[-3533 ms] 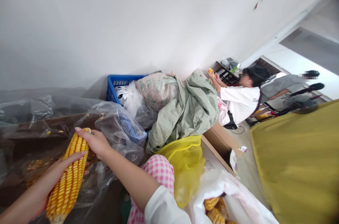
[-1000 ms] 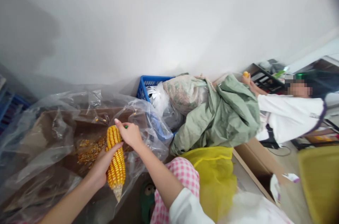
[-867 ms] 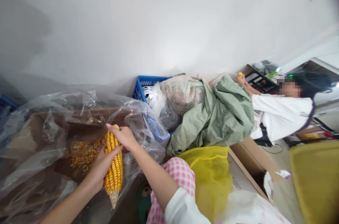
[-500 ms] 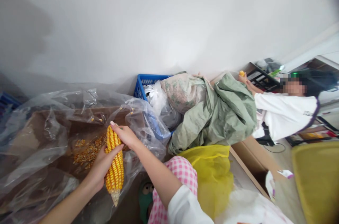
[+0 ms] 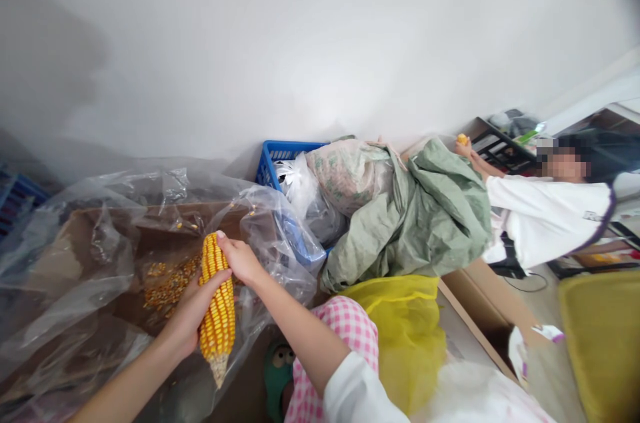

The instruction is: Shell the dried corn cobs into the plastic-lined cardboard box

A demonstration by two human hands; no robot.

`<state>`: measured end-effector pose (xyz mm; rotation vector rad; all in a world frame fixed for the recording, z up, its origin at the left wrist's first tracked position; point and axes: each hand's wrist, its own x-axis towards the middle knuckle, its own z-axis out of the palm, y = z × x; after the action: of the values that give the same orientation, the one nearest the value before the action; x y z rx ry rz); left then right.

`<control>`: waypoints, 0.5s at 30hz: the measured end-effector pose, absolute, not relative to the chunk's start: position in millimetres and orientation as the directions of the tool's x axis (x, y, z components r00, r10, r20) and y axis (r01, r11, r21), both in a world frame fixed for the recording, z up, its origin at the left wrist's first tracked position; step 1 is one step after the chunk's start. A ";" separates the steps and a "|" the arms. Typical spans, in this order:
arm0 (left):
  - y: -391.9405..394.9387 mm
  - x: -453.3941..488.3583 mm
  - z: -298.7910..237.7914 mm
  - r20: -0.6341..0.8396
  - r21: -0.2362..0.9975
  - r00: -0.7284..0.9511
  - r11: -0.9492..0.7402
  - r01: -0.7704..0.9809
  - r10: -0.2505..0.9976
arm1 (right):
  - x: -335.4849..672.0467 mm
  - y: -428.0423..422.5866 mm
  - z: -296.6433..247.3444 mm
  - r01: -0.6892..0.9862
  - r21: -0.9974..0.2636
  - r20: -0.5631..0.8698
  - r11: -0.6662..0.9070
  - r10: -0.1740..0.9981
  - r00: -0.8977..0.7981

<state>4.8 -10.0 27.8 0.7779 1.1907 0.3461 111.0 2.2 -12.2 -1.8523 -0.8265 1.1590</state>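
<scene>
Nearby, blue basket (image 5: pixel 267 168) beside plastic-lined carton (image 5: pixel 155 240), checked knee (image 5: pixel 354 330) partly hiding yellow bag (image 5: pixel 410 343); both hands (image 5: pixel 242 262) gripping corn cob (image 5: pixel 219 316)

Bright, soft light fills the wall (image 5: pixel 320 63), shadowed at left; plastic (image 5: pixel 173 184) glints; the right edge blurs, its top corner dark.

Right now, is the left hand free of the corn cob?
No, the left hand is wrapped around the corn cob, with its thumb across the front.

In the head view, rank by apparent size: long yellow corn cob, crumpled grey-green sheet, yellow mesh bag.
1. Crumpled grey-green sheet
2. Yellow mesh bag
3. Long yellow corn cob
</scene>
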 end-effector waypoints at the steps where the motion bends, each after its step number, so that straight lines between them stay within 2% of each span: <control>1: -10.2 5.1 28.5 -0.698 0.699 0.353 0.698 0.152 0.622 | 111.1 2.0 -10.9 0.164 -0.863 -0.392 -0.478 0.838 0.380; 7: -10.7 2.6 23.0 -0.686 0.712 0.360 0.686 0.151 0.632 | 110.1 0.6 -11.2 0.319 -0.834 -0.313 -0.450 0.863 0.397; 15: -15.0 3.0 28.8 -0.634 0.767 0.372 0.611 0.194 0.678 | 113.7 -2.9 -13.7 0.393 -0.846 -0.189 -0.360 0.892 0.411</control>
<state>3.0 -15.0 28.8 0.9012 1.1815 0.3708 113.7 -2.9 -13.7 -1.9314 -1.0930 0.8603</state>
